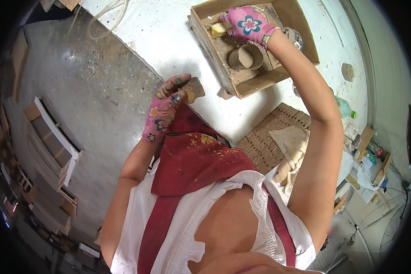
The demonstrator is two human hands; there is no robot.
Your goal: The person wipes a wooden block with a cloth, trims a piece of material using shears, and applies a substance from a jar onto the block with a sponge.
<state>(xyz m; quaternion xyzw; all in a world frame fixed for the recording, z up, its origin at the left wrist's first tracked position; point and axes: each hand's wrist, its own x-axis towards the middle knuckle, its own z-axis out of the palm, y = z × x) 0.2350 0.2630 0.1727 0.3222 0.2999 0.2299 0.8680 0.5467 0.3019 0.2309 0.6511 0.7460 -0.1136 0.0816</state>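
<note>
My left hand (pixel 162 112), in a pink flowered glove, is closed on a small grey-brown piece (pixel 195 89) with a ragged tan edge; its exact kind does not show. It is held just off the table's front edge. Over a shallow cardboard box (pixel 278 78) reaches my right hand (pixel 250 25), gloved alike, its fingers pinched on a pale yellow block (pixel 218 30) that looks like sponge. Inside the box, nearer to me than this hand, stands a round ribbed tub (pixel 245 57) with pale content. Beside the right wrist lies a crumpled greyish thing (pixel 293 37), partly hidden.
The box rests on a white table (pixel 178 50). A brown woven mat (pixel 265 134) with a stained cloth (pixel 290 141) is at the near right. Beyond my right forearm lie a green plastic bottle (pixel 345 108) and a small hexagonal piece (pixel 348 72). Clear tubing (pixel 106 20) hangs at the far left.
</note>
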